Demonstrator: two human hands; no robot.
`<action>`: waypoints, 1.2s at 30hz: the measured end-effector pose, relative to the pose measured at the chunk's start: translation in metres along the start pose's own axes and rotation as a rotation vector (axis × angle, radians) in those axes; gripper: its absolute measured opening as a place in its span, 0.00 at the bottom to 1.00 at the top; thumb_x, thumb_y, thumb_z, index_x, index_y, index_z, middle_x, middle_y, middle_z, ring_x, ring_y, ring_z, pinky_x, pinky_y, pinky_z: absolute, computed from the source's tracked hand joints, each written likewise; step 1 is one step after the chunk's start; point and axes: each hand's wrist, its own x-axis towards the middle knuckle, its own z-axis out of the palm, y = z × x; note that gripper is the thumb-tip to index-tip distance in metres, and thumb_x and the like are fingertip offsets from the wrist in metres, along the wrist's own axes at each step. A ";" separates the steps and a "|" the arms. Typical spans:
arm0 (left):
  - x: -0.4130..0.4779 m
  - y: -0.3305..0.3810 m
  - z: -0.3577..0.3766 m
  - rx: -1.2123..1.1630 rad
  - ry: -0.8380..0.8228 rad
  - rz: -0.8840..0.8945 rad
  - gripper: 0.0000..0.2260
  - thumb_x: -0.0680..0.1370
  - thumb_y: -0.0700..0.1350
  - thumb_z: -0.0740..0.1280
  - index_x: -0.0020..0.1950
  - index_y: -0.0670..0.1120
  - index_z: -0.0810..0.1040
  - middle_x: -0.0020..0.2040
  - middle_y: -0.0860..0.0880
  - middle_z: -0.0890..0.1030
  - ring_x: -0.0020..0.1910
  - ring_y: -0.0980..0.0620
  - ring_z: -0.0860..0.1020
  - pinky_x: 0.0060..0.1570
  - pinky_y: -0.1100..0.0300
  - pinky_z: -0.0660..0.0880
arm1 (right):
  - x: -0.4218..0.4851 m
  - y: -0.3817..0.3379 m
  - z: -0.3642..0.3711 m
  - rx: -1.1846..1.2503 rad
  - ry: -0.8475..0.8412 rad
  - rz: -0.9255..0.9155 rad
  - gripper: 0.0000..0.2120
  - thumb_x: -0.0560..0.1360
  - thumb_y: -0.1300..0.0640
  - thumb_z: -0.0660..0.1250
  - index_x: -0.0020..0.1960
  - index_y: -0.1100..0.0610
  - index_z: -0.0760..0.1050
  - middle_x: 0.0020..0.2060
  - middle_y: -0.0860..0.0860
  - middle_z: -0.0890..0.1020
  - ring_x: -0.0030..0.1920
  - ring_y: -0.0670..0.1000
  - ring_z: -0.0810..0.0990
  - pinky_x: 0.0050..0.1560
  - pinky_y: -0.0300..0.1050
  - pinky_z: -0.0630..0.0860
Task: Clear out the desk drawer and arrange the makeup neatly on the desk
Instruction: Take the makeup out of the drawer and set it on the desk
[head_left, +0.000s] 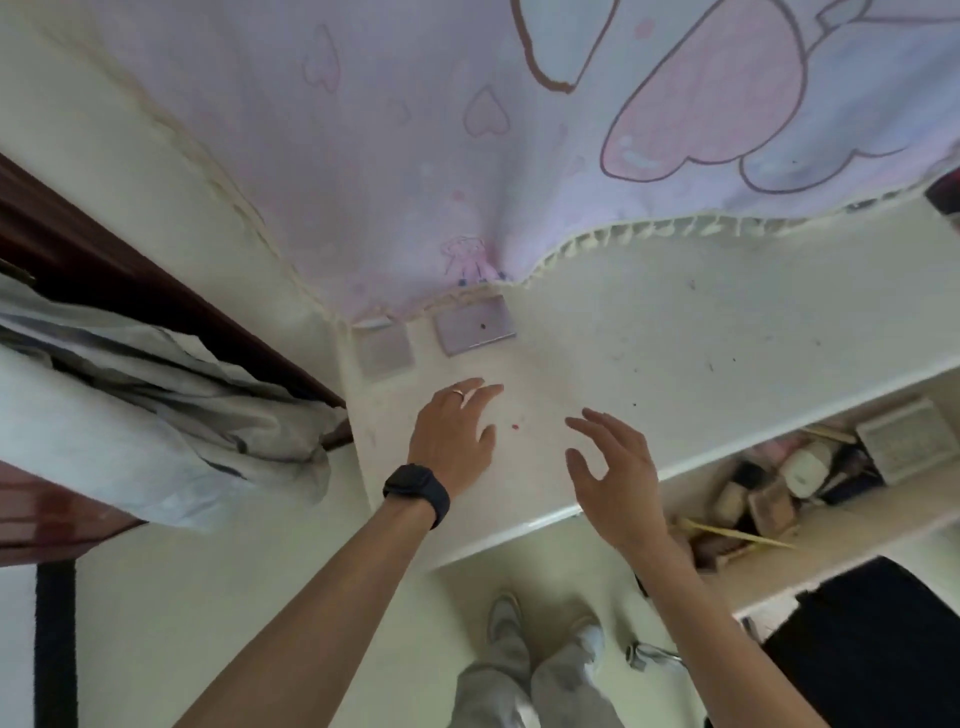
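Observation:
Two flat square lilac makeup compacts lie side by side at the back left of the white desk (649, 332): a paler one (385, 349) on the left and a shinier one (475, 327) on the right. My left hand (454, 434), with a ring and a black watch, hovers with straight fingers just in front of them and holds nothing. My right hand (613, 478) is over the desk's front edge, fingers spread and empty. Below the desk top on the right, the open drawer (852, 512) holds several jumbled makeup items (769, 493), brushes and a white box (901, 441).
A pink cartoon-print cloth (467, 156) with a tasselled hem hangs over the back of the desk. A dark wooden frame (156, 291) with pale bedding (156, 415) stands to the left. A black chair seat (878, 639) sits at lower right. My feet (540, 639) are on the pale floor.

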 end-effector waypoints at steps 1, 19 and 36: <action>-0.011 0.017 0.011 -0.036 0.005 0.051 0.22 0.79 0.44 0.65 0.73 0.54 0.71 0.74 0.51 0.70 0.71 0.48 0.67 0.68 0.53 0.65 | -0.021 0.012 -0.008 0.022 0.028 0.080 0.16 0.77 0.60 0.71 0.64 0.50 0.80 0.62 0.45 0.80 0.65 0.50 0.74 0.65 0.29 0.63; -0.041 0.172 0.222 0.187 -0.575 0.271 0.23 0.80 0.46 0.63 0.75 0.51 0.65 0.69 0.47 0.71 0.71 0.46 0.66 0.63 0.51 0.73 | -0.157 0.193 -0.114 0.011 0.042 0.658 0.20 0.78 0.55 0.68 0.70 0.48 0.73 0.65 0.44 0.77 0.66 0.45 0.73 0.63 0.37 0.69; -0.027 0.206 0.311 0.554 -0.452 0.057 0.22 0.79 0.42 0.66 0.71 0.42 0.64 0.64 0.40 0.74 0.61 0.39 0.74 0.59 0.48 0.72 | 0.007 0.313 -0.119 -0.481 -0.293 0.502 0.46 0.67 0.36 0.75 0.74 0.58 0.61 0.70 0.59 0.70 0.71 0.62 0.67 0.68 0.59 0.68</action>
